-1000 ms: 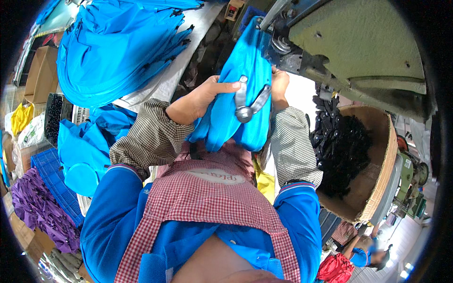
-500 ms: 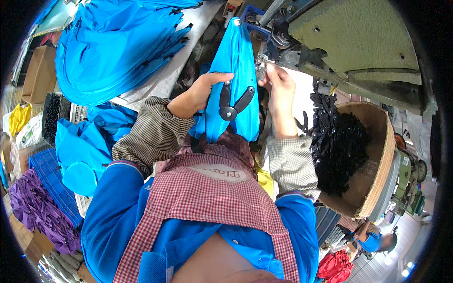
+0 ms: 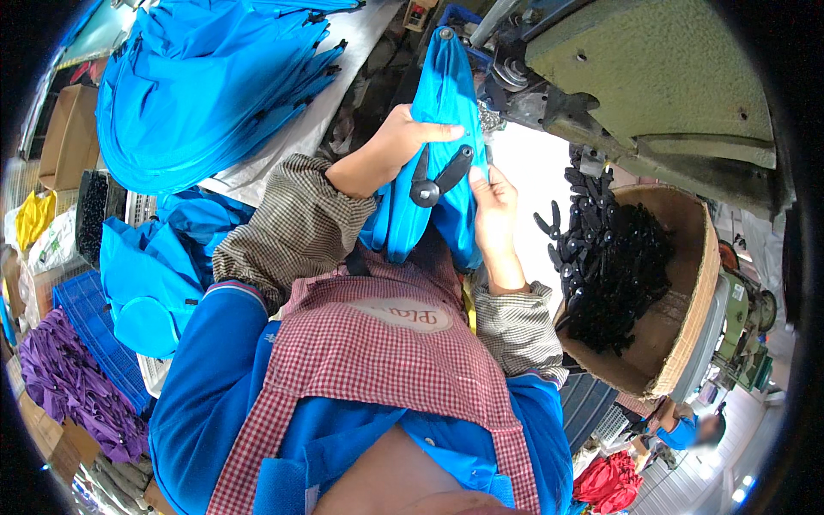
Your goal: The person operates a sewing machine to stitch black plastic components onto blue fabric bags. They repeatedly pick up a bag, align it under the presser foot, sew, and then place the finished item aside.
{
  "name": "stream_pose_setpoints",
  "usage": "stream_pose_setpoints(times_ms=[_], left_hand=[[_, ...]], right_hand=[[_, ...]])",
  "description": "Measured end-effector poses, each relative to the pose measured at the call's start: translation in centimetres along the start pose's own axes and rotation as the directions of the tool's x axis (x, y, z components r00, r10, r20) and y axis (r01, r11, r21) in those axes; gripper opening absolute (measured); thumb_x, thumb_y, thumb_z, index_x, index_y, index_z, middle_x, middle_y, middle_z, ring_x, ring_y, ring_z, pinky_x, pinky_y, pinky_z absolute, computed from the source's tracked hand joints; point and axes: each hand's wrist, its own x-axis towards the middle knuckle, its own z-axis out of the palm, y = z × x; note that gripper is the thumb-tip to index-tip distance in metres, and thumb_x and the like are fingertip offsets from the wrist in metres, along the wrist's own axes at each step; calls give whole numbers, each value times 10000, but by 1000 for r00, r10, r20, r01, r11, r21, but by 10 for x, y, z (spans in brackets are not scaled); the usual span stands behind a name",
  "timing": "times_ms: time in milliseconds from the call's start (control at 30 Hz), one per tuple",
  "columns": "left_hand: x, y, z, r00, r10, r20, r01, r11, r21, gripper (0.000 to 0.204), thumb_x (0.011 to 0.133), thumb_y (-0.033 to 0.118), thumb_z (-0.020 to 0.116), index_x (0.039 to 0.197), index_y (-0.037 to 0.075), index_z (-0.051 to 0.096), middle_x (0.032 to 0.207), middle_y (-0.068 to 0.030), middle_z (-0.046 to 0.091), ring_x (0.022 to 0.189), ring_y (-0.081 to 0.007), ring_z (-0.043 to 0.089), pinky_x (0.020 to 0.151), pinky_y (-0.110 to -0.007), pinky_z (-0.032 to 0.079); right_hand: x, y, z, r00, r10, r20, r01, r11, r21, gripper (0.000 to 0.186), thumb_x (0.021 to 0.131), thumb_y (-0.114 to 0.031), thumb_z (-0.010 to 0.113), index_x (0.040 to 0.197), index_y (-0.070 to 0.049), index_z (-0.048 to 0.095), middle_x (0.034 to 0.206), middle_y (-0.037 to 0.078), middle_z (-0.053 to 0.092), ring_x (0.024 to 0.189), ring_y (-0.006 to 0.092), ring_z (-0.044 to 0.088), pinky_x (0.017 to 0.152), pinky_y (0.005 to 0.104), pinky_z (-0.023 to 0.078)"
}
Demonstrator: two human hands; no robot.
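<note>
A folded blue fabric piece [image 3: 448,90] stands upright in front of my apron, narrow at its far end and wider near me. A small round metal fitting sits at its tip. On its front is a black two-armed hinged part [image 3: 424,192], spread in a V. My left hand [image 3: 390,153] grips the fabric's left side, thumb flat on its front and fingers partly hidden. At the right edge, my right hand [image 3: 495,206] is closed with the thumb against the cloth. A small dark bit shows above that thumb, too small to name.
A stack of blue fabric pieces [image 3: 206,94] lies far left, with more blue cloth [image 3: 142,283] nearer. To the right are a cardboard box [image 3: 687,318] of black hinged parts [image 3: 618,266] and a large green machine [image 3: 652,77]. Purple cloth [image 3: 77,386] lies at the lower left.
My right hand has come nearer, from small shiny metal bits by the machine to the fabric's right edge. The blue piece has shifted slightly right, and my left thumb reaches farther across it.
</note>
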Motion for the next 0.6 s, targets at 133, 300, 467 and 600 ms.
stream_pose_setpoints(times_ms=[133, 300, 467, 600], left_hand=[[23, 8, -2, 999, -20, 42, 20, 1000, -7, 243, 749, 128, 660, 952, 3, 611, 893, -78, 637, 787, -156, 614, 727, -290, 490], [24, 6, 0, 988, -146, -39, 143, 987, -80, 228, 733, 89, 653, 930, -20, 614, 880, -108, 639, 750, -195, 625, 702, -315, 507], [23, 1, 0, 981, -188, -39, 173, 952, -251, 255, 726, 82, 660, 950, -26, 602, 894, -135, 636, 755, -235, 630, 694, -357, 524], [22, 1, 2, 983, -146, -113, 136, 986, -92, 218, 806, 201, 619, 923, 17, 611, 859, -76, 642, 742, -156, 618, 680, -304, 507]], right_hand=[[28, -4, -3, 998, 63, -1, -63, 997, 42, 200, 889, -155, 503, 928, 11, 608, 814, 0, 606, 682, 46, 490, 629, 191, 405], [24, -17, -1, 952, 302, 54, -307, 932, 191, 209, 889, -140, 493, 997, 14, 585, 831, 34, 618, 692, 84, 524, 646, 223, 430], [2, -28, 10, 984, -76, -162, -18, 860, -510, 185, 835, -181, 581, 808, 1, 590, 617, 62, 568, 544, 108, 518, 529, 247, 431], [15, -28, 12, 995, 7, -101, -27, 981, -191, 227, 850, -186, 583, 697, -19, 578, 548, -1, 525, 467, 55, 468, 455, 186, 380]])
